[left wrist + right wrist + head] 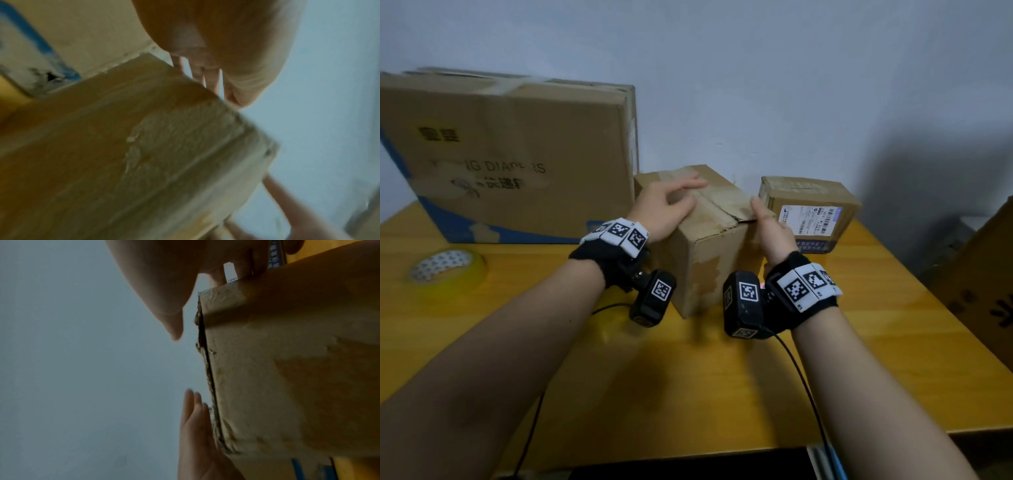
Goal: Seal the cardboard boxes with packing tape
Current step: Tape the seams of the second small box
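A worn mid-sized cardboard box [705,260] stands at the table's middle, old tape residue on its top flaps. My left hand [671,202] lies flat on its top, fingers straight across the flap seam. My right hand [770,229] rests against the box's right side, thumb raised at the flap edge. In the right wrist view the box [287,369] shows a dark gap [203,340] under its flap, with the thumb [172,327] just off it. The left wrist view shows the box [144,162] blurred. A roll of clear yellowish packing tape [446,269] lies flat at the left, held by neither hand.
A large diaper carton [510,154] stands against the wall at back left. A small box with a shipping label [811,209] sits just right of the middle box. Another carton [979,274] stands beyond the table's right edge. The wooden table [688,377] is bare nearer me.
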